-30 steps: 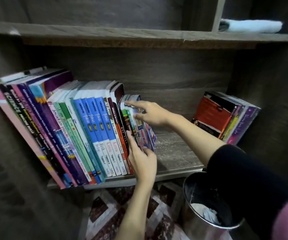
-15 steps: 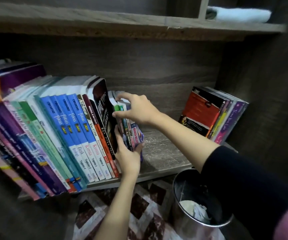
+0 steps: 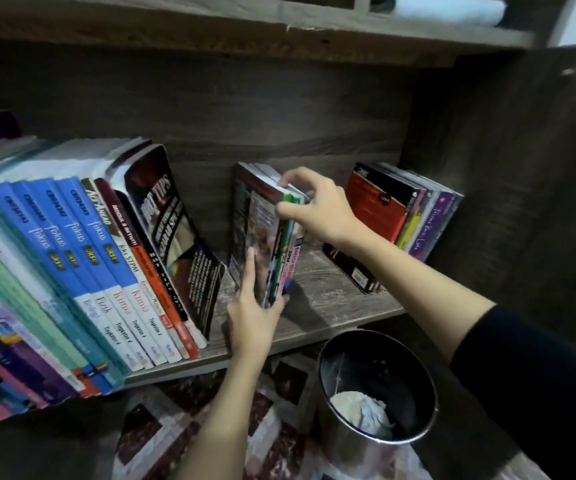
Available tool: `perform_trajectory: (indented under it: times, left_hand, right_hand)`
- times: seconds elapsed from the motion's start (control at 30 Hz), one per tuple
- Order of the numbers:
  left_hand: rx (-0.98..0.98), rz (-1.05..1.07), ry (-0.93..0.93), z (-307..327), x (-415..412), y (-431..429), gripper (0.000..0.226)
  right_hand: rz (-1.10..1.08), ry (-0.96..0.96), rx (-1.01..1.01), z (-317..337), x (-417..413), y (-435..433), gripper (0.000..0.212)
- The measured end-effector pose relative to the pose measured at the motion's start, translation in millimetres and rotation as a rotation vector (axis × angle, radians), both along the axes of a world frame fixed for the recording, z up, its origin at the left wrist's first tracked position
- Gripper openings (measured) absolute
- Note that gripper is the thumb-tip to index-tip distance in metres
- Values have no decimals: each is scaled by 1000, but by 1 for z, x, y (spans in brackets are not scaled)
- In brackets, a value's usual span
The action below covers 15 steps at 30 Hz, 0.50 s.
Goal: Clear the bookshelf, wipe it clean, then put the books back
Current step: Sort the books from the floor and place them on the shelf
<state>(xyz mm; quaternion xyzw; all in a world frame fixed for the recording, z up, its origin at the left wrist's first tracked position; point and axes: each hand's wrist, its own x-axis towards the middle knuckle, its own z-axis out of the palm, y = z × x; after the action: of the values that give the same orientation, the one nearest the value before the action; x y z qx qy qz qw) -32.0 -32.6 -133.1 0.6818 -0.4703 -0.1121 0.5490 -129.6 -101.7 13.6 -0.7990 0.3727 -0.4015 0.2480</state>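
A thin bundle of books (image 3: 265, 237) stands upright in the middle of the wooden shelf (image 3: 335, 299), apart from the leaning row. My right hand (image 3: 314, 206) pinches the bundle's top edge with thumb and curled fingers. My left hand (image 3: 253, 306) grips the bundle's bottom front corner, fingers flat on its left cover and thumb on the right side. A long row of textbooks (image 3: 82, 258) leans leftward on the left part of the shelf, ending in a black book marked HOT TIPS (image 3: 172, 223). A small stack of books (image 3: 401, 216) leans against the right wall.
A metal waste bin (image 3: 376, 389) with crumpled white paper inside stands on the floor below the shelf's front edge. A patterned mat (image 3: 189, 427) covers the floor. A pale folded cloth (image 3: 446, 8) lies on the shelf above. Bare board shows between bundle and right stack.
Both hands have pulled the thin bundle to the right, away from the leaning row, opening a gap beside the black book. The view has moved closer and to the right.
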Motion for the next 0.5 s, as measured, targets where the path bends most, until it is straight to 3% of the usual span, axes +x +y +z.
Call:
perform_trajectory:
  times: [0.2, 0.5]
  left_hand:
    - [112, -77, -51, 8, -27, -17, 94]
    - [68, -199, 27, -6, -102, -62, 97]
  right_hand:
    - [-119, -147, 139, -6, -48, -18, 24]
    - [-235, 50, 100, 12, -112, -26, 27]
